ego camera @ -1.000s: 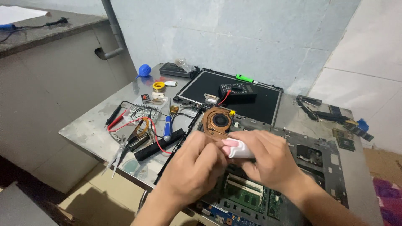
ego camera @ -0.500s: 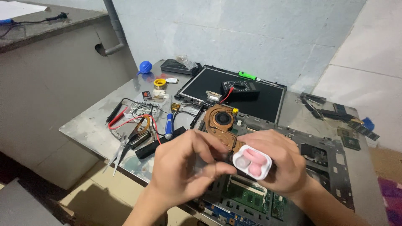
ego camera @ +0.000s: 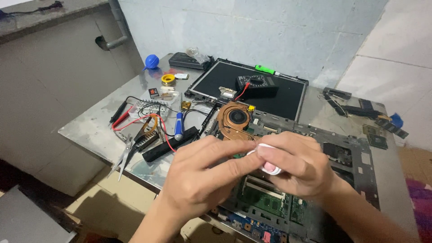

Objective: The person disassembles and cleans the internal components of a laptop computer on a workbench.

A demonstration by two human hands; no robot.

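— Closed up again! Half a second back the small white case [ego camera: 269,164] lay open in the right hand [ego camera: 299,168] showing its pink inside; now both hands have come together over it and only a white edge with a pink spot shows.

— Where does it sit?

— Right between the hands, above the green circuit board [ego camera: 265,202] of the opened laptop [ego camera: 355,171]. Right hand curled around it, fingers wrapped over the top. Left hand [ego camera: 202,180] half closed, thumb and forefinger pinching at the case's left end.

— Which way does it run?

— Long axis roughly left to right, tipped down toward the right; which end is the front, I cannot tell.

— Beyond?

— Copper cooling fan [ego camera: 237,118] just past the fingers, then the black multimeter [ego camera: 256,83] on the dark screen panel [ego camera: 288,96], all on the metal surface [ego camera: 90,128].
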